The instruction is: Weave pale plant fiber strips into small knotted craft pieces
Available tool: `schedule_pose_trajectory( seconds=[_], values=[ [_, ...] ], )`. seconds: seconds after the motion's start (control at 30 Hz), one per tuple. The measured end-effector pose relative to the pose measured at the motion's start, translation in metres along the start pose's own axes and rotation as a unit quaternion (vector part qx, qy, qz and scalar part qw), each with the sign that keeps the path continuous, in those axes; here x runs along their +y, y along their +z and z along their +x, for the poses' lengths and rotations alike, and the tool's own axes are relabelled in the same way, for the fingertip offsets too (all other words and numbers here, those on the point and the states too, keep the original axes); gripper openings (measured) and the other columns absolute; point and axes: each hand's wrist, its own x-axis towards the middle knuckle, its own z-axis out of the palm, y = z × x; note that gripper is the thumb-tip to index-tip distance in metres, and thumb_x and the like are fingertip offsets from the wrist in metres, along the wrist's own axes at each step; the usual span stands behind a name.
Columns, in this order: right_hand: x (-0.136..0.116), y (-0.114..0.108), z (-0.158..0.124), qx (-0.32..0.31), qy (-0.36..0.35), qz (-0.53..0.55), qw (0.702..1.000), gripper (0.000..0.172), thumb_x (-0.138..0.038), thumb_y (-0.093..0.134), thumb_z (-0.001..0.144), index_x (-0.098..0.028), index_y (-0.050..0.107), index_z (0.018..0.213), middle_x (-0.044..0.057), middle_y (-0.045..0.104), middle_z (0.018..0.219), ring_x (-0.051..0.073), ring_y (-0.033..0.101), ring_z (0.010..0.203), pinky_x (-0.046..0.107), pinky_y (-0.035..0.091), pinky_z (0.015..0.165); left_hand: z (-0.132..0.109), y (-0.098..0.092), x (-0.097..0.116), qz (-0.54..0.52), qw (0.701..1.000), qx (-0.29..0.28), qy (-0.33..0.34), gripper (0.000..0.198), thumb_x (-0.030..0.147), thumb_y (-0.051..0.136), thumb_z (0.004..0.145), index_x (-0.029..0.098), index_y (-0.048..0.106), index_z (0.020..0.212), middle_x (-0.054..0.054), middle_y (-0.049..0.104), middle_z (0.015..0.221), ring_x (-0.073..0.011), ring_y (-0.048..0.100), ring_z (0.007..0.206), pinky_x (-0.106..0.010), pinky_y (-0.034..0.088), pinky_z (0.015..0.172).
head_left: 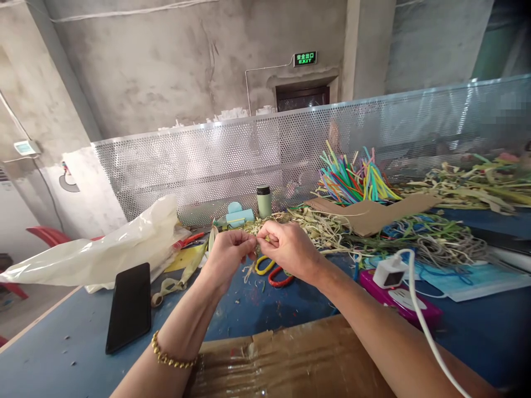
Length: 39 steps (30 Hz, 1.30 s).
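Observation:
Above the blue table (244, 318), my left hand (228, 258) and my right hand (290, 250) meet fingertip to fingertip, both pinched. What lies between the fingers is too small and too covered to make out. Just beneath my right hand sit scissors with yellow and red handle loops (281, 278); their blades are hidden. Behind the hands spreads a heap of dry plant strips (319, 229). A light green bottle with a black lid (264, 202) stands upright beyond the fingertips, beside a light blue roll (239, 218).
A black phone (129, 307) and a plastic bag (136, 243) lie left. Cardboard (286, 362) covers the near edge. Right are a purple power strip (415, 309) with a white charger (390, 273), a blue mask (477, 279) and colourful pipe cleaners (357, 179). A perforated metal panel (207, 166) stands behind.

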Motion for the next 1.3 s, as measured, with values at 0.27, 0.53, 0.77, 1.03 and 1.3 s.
schedule_pose_trajectory(
  seconds=[0.27, 0.53, 0.77, 1.03, 1.3],
  values=[
    [0.009, -0.005, 0.003, -0.088, 0.168, 0.235, 0.953, 0.015, -0.028, 0.060, 0.080, -0.014, 0.064, 0.075, -0.005, 0.044, 0.054, 0.007, 0.031, 0.047, 0.023, 0.022, 0.045, 0.006, 0.001, -0.009, 0.132, 0.984, 0.084, 0.084, 0.009, 0.023, 0.058, 0.077, 0.017, 0.064, 0.076, -0.002, 0.065, 0.065, -0.0125, 0.056, 0.056, -0.026, 0.042, 0.055],
    [0.002, -0.005, 0.006, -0.037, 0.253, 0.294, 0.921, 0.015, -0.028, 0.066, 0.075, -0.014, 0.063, 0.071, -0.007, 0.039, 0.049, 0.007, 0.028, 0.045, 0.023, 0.020, 0.042, -0.004, 0.005, 0.004, 0.204, 0.958, 0.118, 0.164, 0.011, 0.019, 0.054, 0.078, 0.019, 0.061, 0.071, 0.000, 0.058, 0.064, -0.0118, 0.047, 0.058, -0.026, 0.036, 0.055],
    [-0.006, -0.003, 0.007, -0.018, 0.269, 0.329, 0.905, 0.007, -0.020, 0.065, 0.071, -0.014, 0.063, 0.070, -0.005, 0.044, 0.050, 0.007, 0.031, 0.046, 0.023, 0.023, 0.042, -0.004, 0.008, 0.003, 0.215, 0.964, 0.094, 0.124, 0.012, 0.021, 0.056, 0.076, 0.018, 0.065, 0.071, -0.002, 0.062, 0.066, -0.0133, 0.050, 0.060, -0.028, 0.038, 0.057],
    [-0.006, -0.007, 0.006, -0.021, 0.296, 0.350, 0.889, 0.012, -0.025, 0.068, 0.069, -0.014, 0.063, 0.068, -0.006, 0.039, 0.048, 0.006, 0.028, 0.043, 0.022, 0.018, 0.040, -0.003, 0.006, 0.002, 0.209, 0.967, 0.089, 0.116, 0.012, 0.028, 0.063, 0.079, 0.018, 0.065, 0.073, 0.000, 0.058, 0.067, -0.0130, 0.047, 0.061, -0.028, 0.037, 0.057],
    [-0.005, -0.007, 0.006, -0.020, 0.306, 0.355, 0.883, 0.014, -0.026, 0.070, 0.062, -0.015, 0.062, 0.062, -0.006, 0.040, 0.044, 0.005, 0.028, 0.041, 0.021, 0.017, 0.038, -0.005, 0.010, 0.001, 0.248, 0.950, 0.097, 0.165, 0.011, 0.020, 0.061, 0.082, 0.018, 0.064, 0.072, -0.002, 0.059, 0.073, -0.0142, 0.049, 0.067, -0.028, 0.038, 0.063]
  ],
)
